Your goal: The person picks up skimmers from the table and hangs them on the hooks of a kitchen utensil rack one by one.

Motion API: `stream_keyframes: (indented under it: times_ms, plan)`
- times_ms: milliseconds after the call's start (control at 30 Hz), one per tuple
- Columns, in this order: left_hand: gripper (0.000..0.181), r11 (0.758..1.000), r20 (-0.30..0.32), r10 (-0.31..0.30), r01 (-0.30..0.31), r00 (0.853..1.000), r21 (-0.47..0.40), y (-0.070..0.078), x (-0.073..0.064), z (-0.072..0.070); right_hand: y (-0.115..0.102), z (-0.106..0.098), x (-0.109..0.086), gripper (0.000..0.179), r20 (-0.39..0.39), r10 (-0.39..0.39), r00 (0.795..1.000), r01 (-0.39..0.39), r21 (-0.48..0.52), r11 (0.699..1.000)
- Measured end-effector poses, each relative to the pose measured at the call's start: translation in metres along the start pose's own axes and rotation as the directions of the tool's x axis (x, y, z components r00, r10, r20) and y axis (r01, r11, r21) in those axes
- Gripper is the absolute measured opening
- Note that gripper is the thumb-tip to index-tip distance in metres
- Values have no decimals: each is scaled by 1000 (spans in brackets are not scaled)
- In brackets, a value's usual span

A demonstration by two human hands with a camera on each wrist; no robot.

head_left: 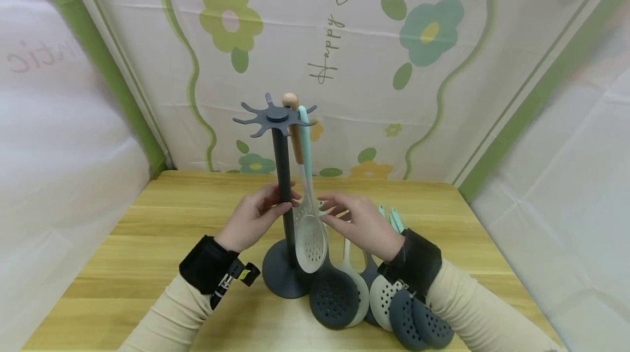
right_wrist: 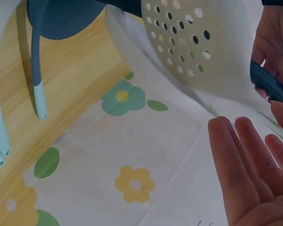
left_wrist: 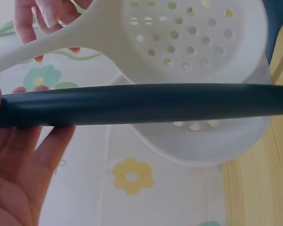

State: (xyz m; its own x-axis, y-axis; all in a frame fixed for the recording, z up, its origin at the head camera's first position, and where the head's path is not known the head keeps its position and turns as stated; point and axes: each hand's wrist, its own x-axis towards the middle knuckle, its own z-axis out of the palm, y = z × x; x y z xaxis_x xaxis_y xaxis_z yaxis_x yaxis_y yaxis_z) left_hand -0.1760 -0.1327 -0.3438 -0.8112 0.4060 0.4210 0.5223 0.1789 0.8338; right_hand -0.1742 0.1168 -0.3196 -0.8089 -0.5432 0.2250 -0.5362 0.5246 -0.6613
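Note:
A dark rotating-top utensil stand (head_left: 283, 171) stands upright on a round base. My left hand (head_left: 253, 218) grips its pole, thumb on one side and fingers on the other. From the hooked top hang two pale skimmers: one has a mint handle (head_left: 305, 147), the other a wooden handle (head_left: 296, 141). In the left wrist view the nearer skimmer (left_wrist: 108, 33) overlaps the second perforated head (left_wrist: 203, 150) behind the pole. My right hand (head_left: 364, 223) is beside the hanging skimmers, its fingers extended. The right wrist view shows those fingers (right_wrist: 231, 165) below the skimmer head (right_wrist: 221, 75), holding nothing.
Several more utensils lie on the wooden table (head_left: 221, 314) right of the stand, among them a dark skimmer (head_left: 334, 297), a pale skimmer (head_left: 384, 294) and a dark perforated turner (head_left: 433, 324). A flower-printed cloth (head_left: 295, 40) hangs behind and along both sides.

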Motion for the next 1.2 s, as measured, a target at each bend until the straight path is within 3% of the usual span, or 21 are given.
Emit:
stream_keyframes:
  times_ms: [200,467,1200]
  plan:
    - [30,998,-38,53,-51,998,47,-4,0,1,4,-2,-3,42,-3,41,999,-41,-13,999]
    - [29,998,-61,38,-34,997,59,-6,-2,1,13,-7,-10,42,-13,60,998,-61,-37,997]
    - [34,989,-133,95,-79,987,124,-7,-3,4,54,-15,-34,41,-63,174,983,-179,-82,981]
